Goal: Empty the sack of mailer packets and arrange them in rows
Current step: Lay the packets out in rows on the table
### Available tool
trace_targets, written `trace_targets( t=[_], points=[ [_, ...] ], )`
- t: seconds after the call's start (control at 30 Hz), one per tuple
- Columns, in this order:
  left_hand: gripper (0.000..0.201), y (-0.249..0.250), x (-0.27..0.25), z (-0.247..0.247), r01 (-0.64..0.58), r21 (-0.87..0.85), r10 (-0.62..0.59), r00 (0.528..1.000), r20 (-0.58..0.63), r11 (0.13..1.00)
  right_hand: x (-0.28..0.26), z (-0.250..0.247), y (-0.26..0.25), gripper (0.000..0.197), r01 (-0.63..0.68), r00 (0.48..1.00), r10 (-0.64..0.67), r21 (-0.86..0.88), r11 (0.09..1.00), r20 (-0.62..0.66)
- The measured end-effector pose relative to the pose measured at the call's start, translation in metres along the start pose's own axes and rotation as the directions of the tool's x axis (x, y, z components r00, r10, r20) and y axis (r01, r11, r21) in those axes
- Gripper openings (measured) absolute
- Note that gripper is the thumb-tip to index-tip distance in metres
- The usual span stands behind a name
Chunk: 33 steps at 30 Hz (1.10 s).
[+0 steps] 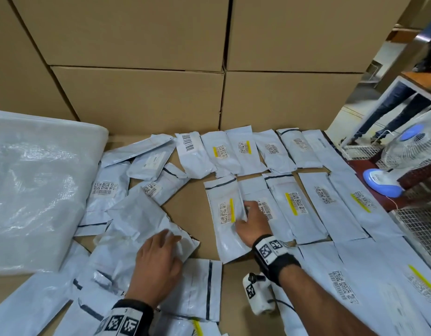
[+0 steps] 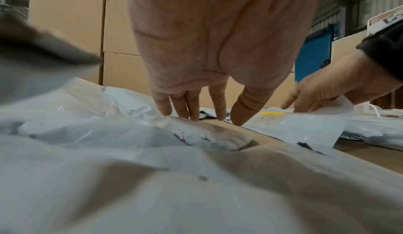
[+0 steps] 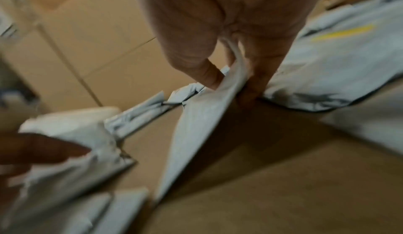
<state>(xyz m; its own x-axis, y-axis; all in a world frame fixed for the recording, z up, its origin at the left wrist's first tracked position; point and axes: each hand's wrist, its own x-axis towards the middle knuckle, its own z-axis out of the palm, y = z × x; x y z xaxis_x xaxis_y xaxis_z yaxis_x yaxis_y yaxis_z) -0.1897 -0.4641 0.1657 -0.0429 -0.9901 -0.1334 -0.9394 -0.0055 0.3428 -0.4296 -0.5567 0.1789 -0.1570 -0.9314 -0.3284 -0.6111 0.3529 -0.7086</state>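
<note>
Grey mailer packets lie in rows across a cardboard surface (image 1: 185,214). My right hand (image 1: 252,225) pinches the right edge of a packet with a yellow-striped label (image 1: 225,221) at the left end of the second row; the right wrist view shows thumb and fingers (image 3: 209,75) pinching that raised edge (image 3: 196,125). My left hand (image 1: 158,260) rests with straight fingers on a crumpled packet (image 1: 137,229) in the loose pile at left, fingertips (image 2: 191,115) touching it. The translucent sack (image 1: 32,190) lies flat at far left.
Stacked cardboard boxes (image 1: 137,93) wall off the back. A white and blue table fan (image 1: 403,154) stands off the right edge beside wire mesh (image 1: 417,226). A person's legs (image 1: 388,110) are at the back right. More packets cover the near right.
</note>
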Motion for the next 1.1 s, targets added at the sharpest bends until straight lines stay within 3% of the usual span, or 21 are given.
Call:
trace_targets(
  t=[0.1, 0.17, 0.27, 0.33, 0.4, 0.57, 0.67, 0.73, 0.8, 0.9, 0.97, 1.03, 1.07, 1.1],
  points=[
    [0.05, 0.003, 0.003, 0.004, -0.011, -0.005, 0.01, 1.0, -0.027, 1.0, -0.006, 0.007, 0.009, 0.064, 0.154, 0.968, -0.205, -0.3, 0.941, -0.145],
    [0.053, 0.003, 0.002, 0.007, -0.003, 0.019, 0.004, 0.999, -0.051, 1.0, -0.01, 0.014, 0.012, 0.061, 0.286, 0.935, -0.347, -0.422, 0.86, -0.075],
    [0.072, -0.003, 0.001, 0.014, 0.019, 0.087, -0.014, 0.998, -0.056, 0.996, -0.009, 0.035, 0.019, 0.076, 0.359, 0.932, -0.31, -0.569, 0.74, 0.186],
    [0.083, -0.007, 0.0, 0.02, 0.049, 0.135, -0.045, 0.998, -0.032, 0.99, -0.003, 0.048, 0.024, 0.079, 0.358, 0.934, -0.265, -0.653, 0.668, 0.241],
    [0.085, -0.007, -0.002, 0.023, 0.074, 0.156, -0.07, 0.997, -0.029, 0.985, 0.002, 0.053, 0.027, 0.075, 0.343, 0.939, -0.265, -0.674, 0.654, 0.221],
    [0.074, -0.007, -0.004, 0.021, 0.094, 0.144, -0.094, 0.996, -0.006, 0.985, 0.008, 0.047, 0.019, 0.071, 0.329, 0.942, -0.291, -0.652, 0.683, 0.17],
    [0.069, -0.007, -0.005, 0.018, 0.045, 0.114, -0.044, 0.999, -0.008, 0.992, -0.009, 0.042, 0.004, 0.07, 0.439, 0.896, -0.4, -0.525, 0.729, 0.193],
    [0.065, -0.004, -0.007, 0.015, 0.017, 0.044, -0.016, 0.999, -0.028, 0.999, -0.028, 0.046, -0.005, 0.073, 0.553, 0.833, -0.477, -0.449, 0.702, 0.281],
    [0.058, -0.001, -0.01, 0.01, -0.03, -0.049, 0.027, 0.998, -0.064, 0.998, -0.041, 0.054, -0.008, 0.087, 0.623, 0.779, -0.476, -0.425, 0.657, 0.407],
    [0.043, 0.005, -0.017, 0.0, -0.151, -0.178, 0.13, 0.984, -0.123, 0.973, -0.044, 0.057, -0.004, 0.099, 0.641, 0.753, -0.444, -0.394, 0.658, 0.485],
    [0.034, 0.01, -0.025, -0.009, -0.241, -0.285, 0.203, 0.967, -0.157, 0.928, -0.045, 0.054, 0.0, 0.091, 0.662, 0.73, -0.499, -0.301, 0.687, 0.467],
    [0.026, 0.014, -0.034, -0.02, -0.28, -0.418, 0.207, 0.955, -0.211, 0.864, -0.048, 0.049, -0.001, 0.07, 0.673, 0.71, -0.576, -0.147, 0.725, 0.405],
    [0.03, 0.013, -0.038, -0.025, -0.265, -0.474, 0.175, 0.958, -0.226, 0.84, -0.05, 0.045, -0.004, 0.056, 0.672, 0.706, -0.612, -0.063, 0.738, 0.356],
    [0.046, 0.011, -0.041, -0.029, -0.227, -0.513, 0.127, 0.967, -0.222, 0.828, -0.051, 0.04, -0.009, 0.043, 0.666, 0.707, -0.641, 0.023, 0.745, 0.297]
  ],
)
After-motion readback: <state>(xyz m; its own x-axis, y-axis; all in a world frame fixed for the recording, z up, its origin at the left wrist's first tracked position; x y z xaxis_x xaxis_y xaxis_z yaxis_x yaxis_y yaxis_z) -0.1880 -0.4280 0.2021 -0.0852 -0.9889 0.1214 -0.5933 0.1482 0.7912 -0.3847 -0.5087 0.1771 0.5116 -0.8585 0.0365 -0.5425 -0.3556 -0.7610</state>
